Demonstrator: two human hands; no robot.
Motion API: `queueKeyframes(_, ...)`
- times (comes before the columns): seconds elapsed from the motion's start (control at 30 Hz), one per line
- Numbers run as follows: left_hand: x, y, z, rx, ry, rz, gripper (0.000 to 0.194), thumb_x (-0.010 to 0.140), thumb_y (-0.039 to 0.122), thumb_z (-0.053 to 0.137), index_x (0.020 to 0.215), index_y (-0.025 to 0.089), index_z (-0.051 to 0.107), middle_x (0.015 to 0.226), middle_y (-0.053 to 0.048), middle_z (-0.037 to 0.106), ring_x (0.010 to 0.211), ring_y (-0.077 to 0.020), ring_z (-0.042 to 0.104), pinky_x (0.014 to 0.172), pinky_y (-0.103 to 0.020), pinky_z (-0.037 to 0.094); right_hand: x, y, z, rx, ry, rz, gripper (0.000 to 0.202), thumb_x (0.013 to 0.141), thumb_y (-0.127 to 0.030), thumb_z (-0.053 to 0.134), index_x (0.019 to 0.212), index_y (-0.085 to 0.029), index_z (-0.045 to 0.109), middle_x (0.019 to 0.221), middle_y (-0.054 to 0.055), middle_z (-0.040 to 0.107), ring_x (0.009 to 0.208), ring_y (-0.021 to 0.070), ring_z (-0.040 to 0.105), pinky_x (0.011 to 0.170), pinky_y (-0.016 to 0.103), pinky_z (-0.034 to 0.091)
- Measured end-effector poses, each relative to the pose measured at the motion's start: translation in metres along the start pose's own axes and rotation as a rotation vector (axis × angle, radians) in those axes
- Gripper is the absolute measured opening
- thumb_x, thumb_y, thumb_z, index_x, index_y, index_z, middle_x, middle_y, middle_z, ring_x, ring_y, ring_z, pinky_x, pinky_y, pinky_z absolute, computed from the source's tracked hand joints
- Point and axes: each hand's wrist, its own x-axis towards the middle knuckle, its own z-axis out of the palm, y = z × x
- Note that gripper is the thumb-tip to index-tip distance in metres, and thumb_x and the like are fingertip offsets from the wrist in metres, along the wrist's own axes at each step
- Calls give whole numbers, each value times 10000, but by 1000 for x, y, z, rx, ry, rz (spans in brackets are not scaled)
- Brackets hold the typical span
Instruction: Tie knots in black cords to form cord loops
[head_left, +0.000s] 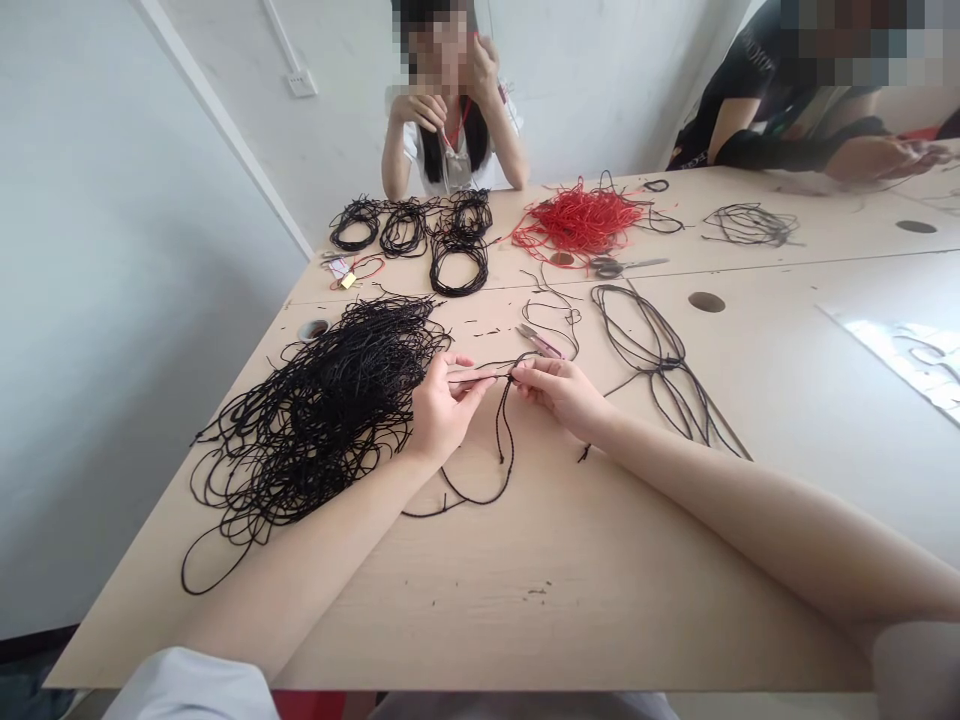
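Note:
Between my two hands runs a thin black cord (512, 440), held just above the table; part of it hangs down in a loop. My left hand (444, 400) pinches a stretch of it between thumb and fingers. My right hand (559, 392) grips it near a small dark knot, fingers bent together. Left of my left hand lies a large tangled heap of black cords (322, 410). Just beyond my right hand is a small pink-handled tool (541, 342), probably thread snips. To the right rests a tied bundle of black cords (664, 365).
Coiled black cords (459, 268), a red cord pile (581, 222) and black scissors (619, 268) lie farther back on the wooden table (480, 620). The table has round holes (706, 302). One person (450, 130) sits opposite, another (757, 110) at the far right.

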Motion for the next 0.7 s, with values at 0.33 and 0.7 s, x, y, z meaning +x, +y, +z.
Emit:
queueKeyframes(0.33, 0, 1, -1, 71, -81, -20, 239, 741, 389, 700, 853, 181, 739, 827, -65, 734, 746, -197, 683, 737, -329, 547, -3, -2, 3, -185, -55, -61, 299, 786, -481, 611, 754, -185, 591, 666, -9, 523, 619, 113, 449, 598, 263, 347)
queueKeyframes(0.7, 4, -3, 0, -104, -195, -256, 308, 753, 445, 668, 801, 144, 710, 696, -35, 664, 607, -131, 566, 599, -264, 467, -4, 2, 7, -277, -10, -146, 297, 783, -487, 613, 775, -191, 587, 671, -16, 528, 601, 115, 450, 568, 268, 343)
